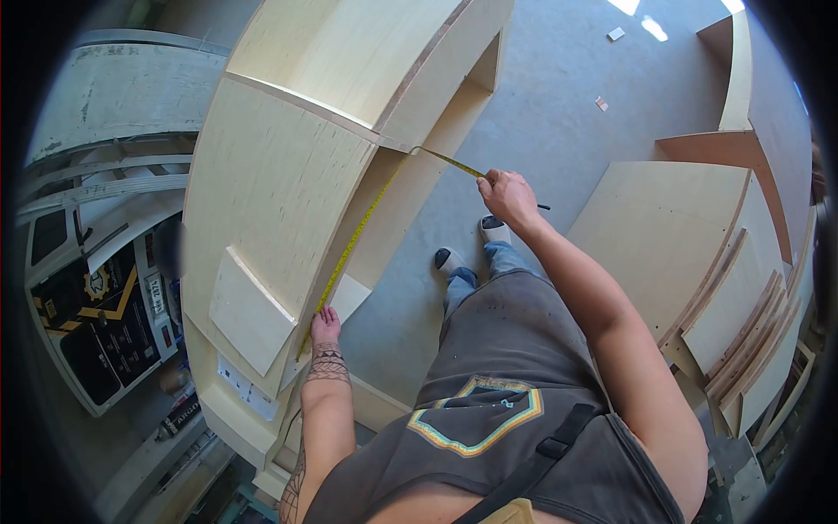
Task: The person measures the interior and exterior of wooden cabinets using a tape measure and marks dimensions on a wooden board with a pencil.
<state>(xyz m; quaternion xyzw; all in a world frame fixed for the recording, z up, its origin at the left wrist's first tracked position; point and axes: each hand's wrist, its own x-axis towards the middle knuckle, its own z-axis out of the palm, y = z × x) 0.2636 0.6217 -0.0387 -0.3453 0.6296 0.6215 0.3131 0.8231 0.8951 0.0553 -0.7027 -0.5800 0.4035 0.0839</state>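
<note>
A yellow tape measure (360, 229) stretches along the open front edge of a pale plywood cabinet (279, 144). Its blade bends near the divider and runs on to my right hand (509, 196), which is closed around it. A thin dark stick, perhaps a pencil or marker, pokes out of that hand. Lower down, my left hand (326, 327) presses the blade to the cabinet edge with its fingers closed on it. The blade's end shows just below this hand. A loose plywood piece (251, 310) lies on the cabinet top beside my left hand.
More plywood panels and strips (668, 231) stand at the right. Two small scraps lie on the grey floor (559, 105), past my feet. To the left are a black-and-yellow box (96, 306) and a worn pale board (122, 92).
</note>
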